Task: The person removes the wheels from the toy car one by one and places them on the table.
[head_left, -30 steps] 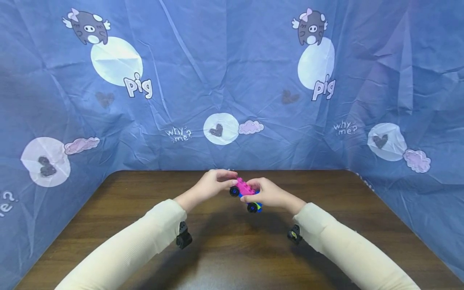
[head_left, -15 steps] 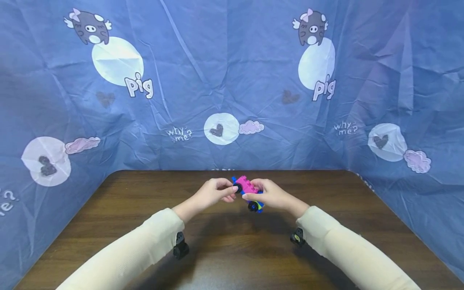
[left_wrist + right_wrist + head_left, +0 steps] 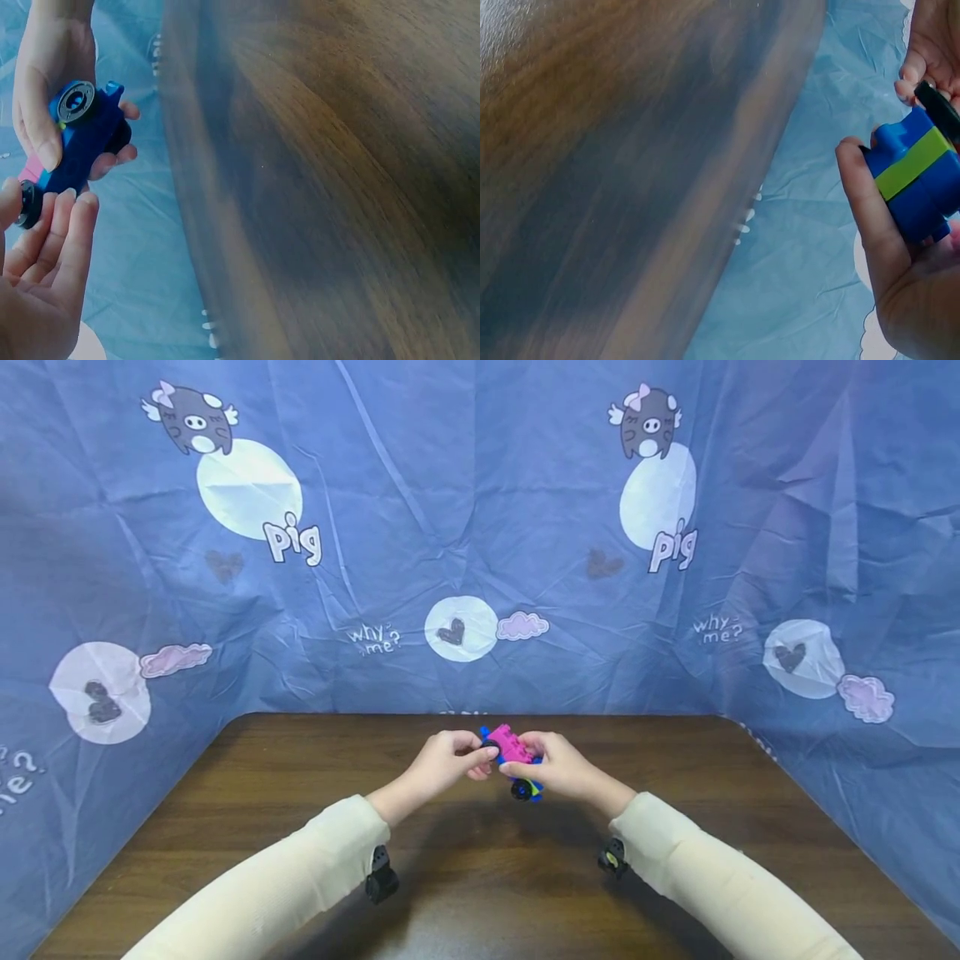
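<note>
A toy car with a pink studded block on its blue chassis is held up above the far part of the table. My right hand grips its body, thumb on the near side and fingers behind. At the car's left end, my left hand pinches a black wheel between thumb and fingers. The left wrist view shows the blue underside and another wheel with a grey rim. A lime-green strip crosses the blue end in the right wrist view.
The brown wooden table lies under both hands. A blue cloth with pig prints hangs behind it and along its sides. Black wrist cameras hang below the cream sleeves.
My left hand has come down from the car's upper left end to the black wheel and now pinches it. The right hand keeps its grip, and the car has stayed almost in place.
</note>
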Demonstrator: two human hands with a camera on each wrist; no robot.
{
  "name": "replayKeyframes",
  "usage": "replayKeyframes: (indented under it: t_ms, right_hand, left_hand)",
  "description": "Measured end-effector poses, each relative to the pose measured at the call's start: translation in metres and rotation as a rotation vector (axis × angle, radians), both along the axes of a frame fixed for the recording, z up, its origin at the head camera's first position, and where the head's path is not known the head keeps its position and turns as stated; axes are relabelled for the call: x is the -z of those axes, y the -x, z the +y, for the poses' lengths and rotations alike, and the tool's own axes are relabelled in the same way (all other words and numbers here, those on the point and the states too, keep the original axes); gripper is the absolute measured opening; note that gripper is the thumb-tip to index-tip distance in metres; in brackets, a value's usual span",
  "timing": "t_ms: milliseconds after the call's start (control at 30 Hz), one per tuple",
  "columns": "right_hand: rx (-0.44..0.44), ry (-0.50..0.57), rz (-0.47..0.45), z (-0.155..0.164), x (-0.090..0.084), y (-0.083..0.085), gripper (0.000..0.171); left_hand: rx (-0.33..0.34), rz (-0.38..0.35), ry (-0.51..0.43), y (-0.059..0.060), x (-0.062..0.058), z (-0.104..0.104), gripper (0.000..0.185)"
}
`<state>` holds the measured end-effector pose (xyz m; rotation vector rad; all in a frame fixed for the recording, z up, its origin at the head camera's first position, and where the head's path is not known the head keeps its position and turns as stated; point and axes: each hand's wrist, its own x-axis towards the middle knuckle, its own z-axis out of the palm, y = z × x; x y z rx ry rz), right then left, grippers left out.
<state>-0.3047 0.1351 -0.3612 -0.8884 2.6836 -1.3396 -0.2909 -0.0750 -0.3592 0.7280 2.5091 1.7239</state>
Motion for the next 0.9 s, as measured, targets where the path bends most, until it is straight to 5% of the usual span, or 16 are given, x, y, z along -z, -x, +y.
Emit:
replayKeyframes:
  t_ms: [533,900]
  right_hand:
    - [0.102,0.042,0.030,-0.007,0.009,-0.005,0.032]
    - [0.118,0.064,0.034,-0.006,0.009,-0.006,0.035]
  left_hand:
    - [-0.243,0.192,0.083,-0.003,0.002,0.011,0.020]
    - [-0.317,0.207,0.065,-0.006,0.005,0.019,0.018]
